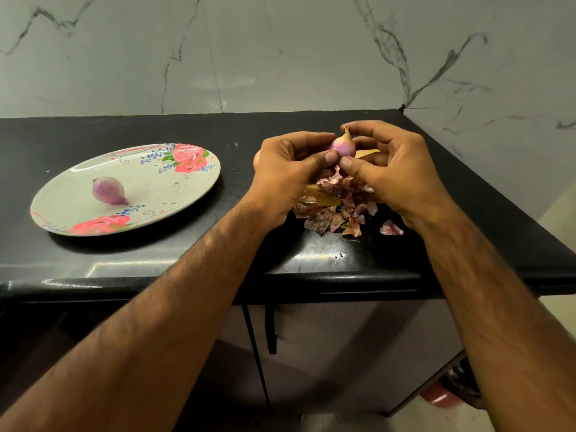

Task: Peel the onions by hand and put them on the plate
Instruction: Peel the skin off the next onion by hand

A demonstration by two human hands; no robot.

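Observation:
A small pink-purple onion (343, 145) is held upright above the counter between both hands. My left hand (286, 176) grips its left side with thumb and fingers. My right hand (392, 169) pinches its tip with the fingers, the thumb at its base. One peeled purple onion (109, 191) lies on the white oval plate (174, 185) with pink rose prints, at the left of the counter.
A heap of dry onion skins (333, 210) lies under my hands on a yellowish board (324, 199); one loose pink skin (391, 228) lies to its right. The black counter (156, 260) ends at a marble wall behind and on the right. Cabinet doors stand below the front edge.

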